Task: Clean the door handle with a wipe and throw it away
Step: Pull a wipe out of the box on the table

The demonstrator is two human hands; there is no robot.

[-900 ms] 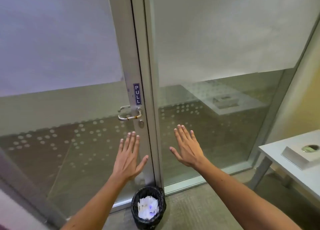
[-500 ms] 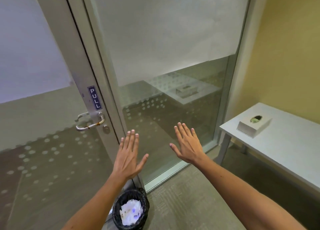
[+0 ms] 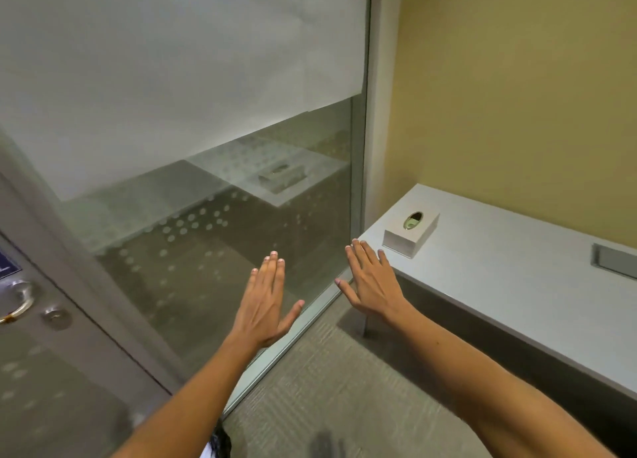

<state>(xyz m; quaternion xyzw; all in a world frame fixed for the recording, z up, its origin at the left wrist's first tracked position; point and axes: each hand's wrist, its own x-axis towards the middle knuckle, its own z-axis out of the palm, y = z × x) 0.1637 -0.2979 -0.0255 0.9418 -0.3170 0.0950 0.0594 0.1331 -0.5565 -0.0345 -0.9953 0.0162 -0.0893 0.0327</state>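
The metal door handle (image 3: 17,302) shows only partly at the far left edge, on the grey door frame. A white wipe box (image 3: 411,233) with an oval top opening sits on the near corner of the grey table (image 3: 499,278) at the right. My left hand (image 3: 265,302) and my right hand (image 3: 372,282) are held out flat in mid-air, fingers apart, both empty. My right hand hovers just left of the box, not touching it. A sliver of the black bin (image 3: 220,445) peeks out under my left forearm.
A frosted glass panel (image 3: 206,113) fills the left and centre, with a yellow wall (image 3: 517,95) behind the table. A metal cable slot (image 3: 613,261) is set in the tabletop at the right. Carpet (image 3: 327,388) covers the floor between the glass and the table.
The view has swung right: the door handle and bin slid to the left and bottom edges, and the table with the wipe box came closer. Both hands stay open and empty.
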